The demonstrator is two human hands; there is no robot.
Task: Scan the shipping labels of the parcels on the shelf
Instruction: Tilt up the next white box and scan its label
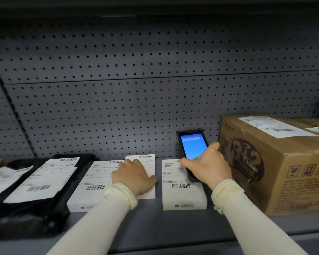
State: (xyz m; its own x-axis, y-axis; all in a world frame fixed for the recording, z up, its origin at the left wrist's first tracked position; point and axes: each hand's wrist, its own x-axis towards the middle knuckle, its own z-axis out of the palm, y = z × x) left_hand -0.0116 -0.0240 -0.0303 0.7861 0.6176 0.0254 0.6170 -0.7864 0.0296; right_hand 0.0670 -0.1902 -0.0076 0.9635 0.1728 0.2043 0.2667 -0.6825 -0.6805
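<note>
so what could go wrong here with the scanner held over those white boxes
The left hand lies flat on the middle white box, covering much of its label, so that scan may fail. The scanner in the right hand hangs over the right white box with other barcodes close by, so it might read the wrong one.

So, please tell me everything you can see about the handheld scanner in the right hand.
The handheld scanner is a phone-shaped device in a thick black, rubbery-looking case. Its screen is lit, mostly blue, with a pale bar at the top and small coloured icons at the bottom. It is tilted, its top end toward the pegboard and its screen toward the camera. The right hand grips its lower half. It is held above the white box beside the cardboard box. Whether it touches either is unclear.
</note>
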